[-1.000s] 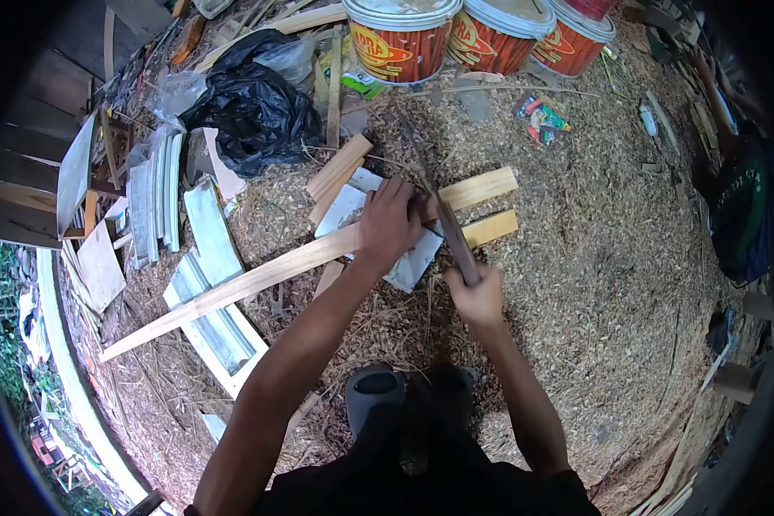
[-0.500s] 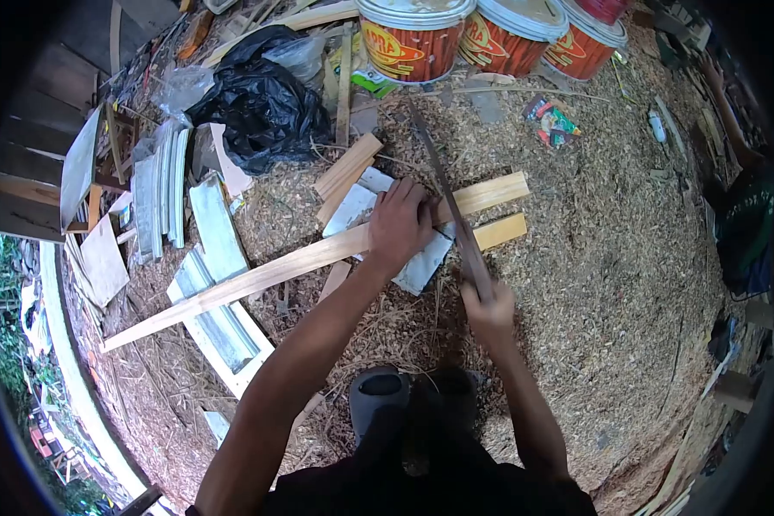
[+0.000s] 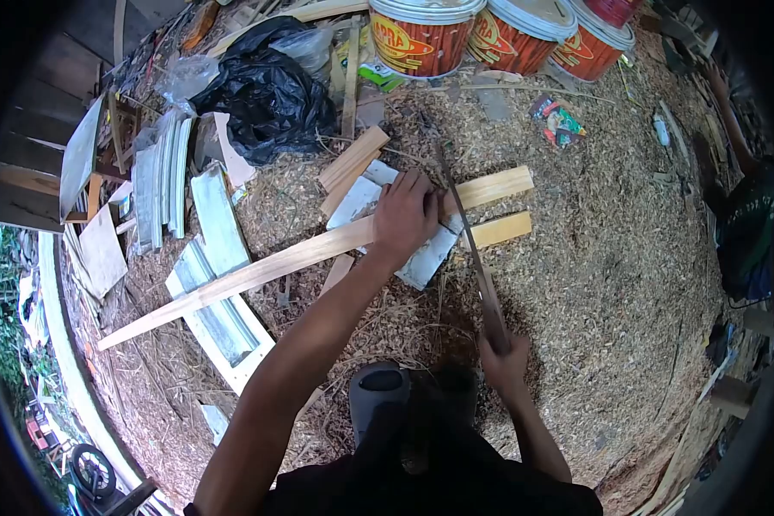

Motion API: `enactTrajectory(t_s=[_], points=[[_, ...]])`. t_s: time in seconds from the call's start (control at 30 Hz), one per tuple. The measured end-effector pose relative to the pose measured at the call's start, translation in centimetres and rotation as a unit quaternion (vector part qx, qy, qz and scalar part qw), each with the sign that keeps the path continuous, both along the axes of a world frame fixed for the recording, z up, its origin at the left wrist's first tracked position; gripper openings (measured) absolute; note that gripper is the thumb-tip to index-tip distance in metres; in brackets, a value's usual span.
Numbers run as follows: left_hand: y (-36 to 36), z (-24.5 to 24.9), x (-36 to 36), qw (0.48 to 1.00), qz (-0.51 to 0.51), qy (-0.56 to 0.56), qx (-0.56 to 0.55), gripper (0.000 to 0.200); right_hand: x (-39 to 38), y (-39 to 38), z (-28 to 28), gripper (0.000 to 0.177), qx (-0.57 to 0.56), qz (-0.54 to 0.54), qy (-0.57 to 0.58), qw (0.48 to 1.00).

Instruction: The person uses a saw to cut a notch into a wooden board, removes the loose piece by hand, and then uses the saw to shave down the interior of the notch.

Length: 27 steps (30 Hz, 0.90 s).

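My left hand [image 3: 403, 215] is closed over a long pale wooden plank [image 3: 275, 265], pressing it down on a whitish, paint-worn block [image 3: 426, 265]. In my right hand [image 3: 505, 365] is the handle end of a handsaw [image 3: 470, 236]. Its dark narrow blade crosses the plank just right of my left hand and points away from me. Below the plank's right end lies a short yellowish offcut [image 3: 501, 230]. Two short wood pieces [image 3: 353, 161] lie beyond the block on the left.
Sawdust and shavings cover the ground. Several paint buckets [image 3: 426, 39] stand at the back, beside a black plastic bag [image 3: 271, 103]. Grey-white moulded strips [image 3: 219, 284] lie under the plank's left part. At the far right a person in a dark shirt [image 3: 748, 228] is partly in view.
My right hand has drawn the saw back toward my body and slightly right. My left hand stays on the plank; the whole view has shifted slightly.
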<state>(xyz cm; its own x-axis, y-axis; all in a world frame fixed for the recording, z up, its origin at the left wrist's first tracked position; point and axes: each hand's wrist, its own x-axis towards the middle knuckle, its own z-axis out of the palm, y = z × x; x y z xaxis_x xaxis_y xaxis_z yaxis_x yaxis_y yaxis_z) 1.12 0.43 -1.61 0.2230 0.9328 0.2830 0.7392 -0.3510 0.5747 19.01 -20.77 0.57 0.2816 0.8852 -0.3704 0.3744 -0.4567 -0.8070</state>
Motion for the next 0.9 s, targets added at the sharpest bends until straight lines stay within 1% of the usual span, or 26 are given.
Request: enactTrajectory(t_s=[0.07,0.1,0.13,0.17,0.23,0.27,0.33,0.37,0.43,0.47,0.53,0.57,0.6,0.63,0.67,0.7,0.77,0.8,0.87,0.9], points=[[-0.1,0.0,-0.1,1.0,-0.01,0.011,-0.019,0.011,-1.1,5.9,0.0,0.028,0.079,0.043,-0.018,0.996],[0.0,-0.1,-0.1,1.0,-0.006,0.015,-0.012,0.011,-2.1,9.0,0.9,0.03,0.048,0.027,0.025,0.998],[0.0,-0.2,0.0,1.0,-0.002,0.019,-0.005,0.01,-3.0,11.2,0.9,0.031,0.06,0.021,-0.001,0.998],[-0.1,-0.3,0.1,1.0,-0.007,0.017,-0.005,0.01,-2.8,11.0,0.7,0.031,0.06,0.016,-0.003,0.998],[-0.1,-0.3,0.2,0.999,0.007,0.014,0.031,0.014,-2.7,10.8,0.4,0.03,0.063,0.035,0.01,0.997],[-0.1,-0.3,0.2,0.999,0.01,0.015,0.035,0.014,-2.5,9.2,0.7,0.028,0.061,0.015,0.044,0.997],[-0.3,-0.4,0.0,1.0,0.01,0.016,0.016,0.011,-1.2,3.7,1.1,0.025,0.073,0.049,-0.035,0.996],[-0.2,-0.4,0.0,1.0,0.019,0.018,0.017,0.011,-0.7,0.5,1.2,0.022,0.028,0.009,0.002,1.0],[-0.2,-0.2,0.1,0.999,0.01,-0.021,0.048,0.017,0.4,-4.0,1.7,0.019,0.022,0.006,0.016,1.0],[-0.3,-0.1,0.0,1.0,0.008,-0.017,0.023,0.017,0.5,-3.9,1.3,0.019,0.017,0.01,0.018,1.0],[-0.4,0.0,0.0,1.0,0.007,-0.013,0.017,0.016,0.7,-2.9,0.3,0.019,-0.01,0.009,-0.026,1.0],[-0.2,0.1,0.1,1.0,0.003,-0.009,0.016,0.016,0.1,-0.4,0.1,0.021,0.087,0.024,-0.073,0.993],[0.0,0.0,0.1,1.0,-0.003,-0.01,0.018,0.016,-1.0,3.2,-0.2,0.023,0.183,0.038,-0.12,0.975],[-0.1,0.0,-0.1,1.0,-0.004,-0.006,0.016,0.015,-1.7,6.4,-0.8,0.028,0.074,0.014,-0.035,0.997],[-0.1,-0.1,0.0,1.0,-0.005,-0.003,0.016,0.014,-3.1,10.1,0.3,0.029,0.068,0.014,-0.011,0.998],[-0.1,-0.1,0.2,1.0,-0.009,-0.006,0.015,0.014,-3.9,12.2,1.3,0.03,0.06,0.015,0.013,0.998],[0.0,-0.2,0.2,1.0,0.016,0.006,0.012,0.013,-3.3,11.5,0.3,0.03,0.069,0.005,0.012,0.998],[-0.2,0.3,0.2,0.999,0.009,0.03,-0.007,0.01,-2.9,11.2,0.0,0.03,0.081,0.005,0.011,0.997],[-0.1,0.3,0.0,1.0,0.007,0.016,-0.003,0.011,-2.4,6.9,0.9,0.029,0.074,-0.006,0.065,0.995],[-0.1,0.2,0.0,1.0,0.002,0.001,-0.001,0.013,-1.6,3.8,0.6,0.028,0.059,-0.005,0.035,0.998]])
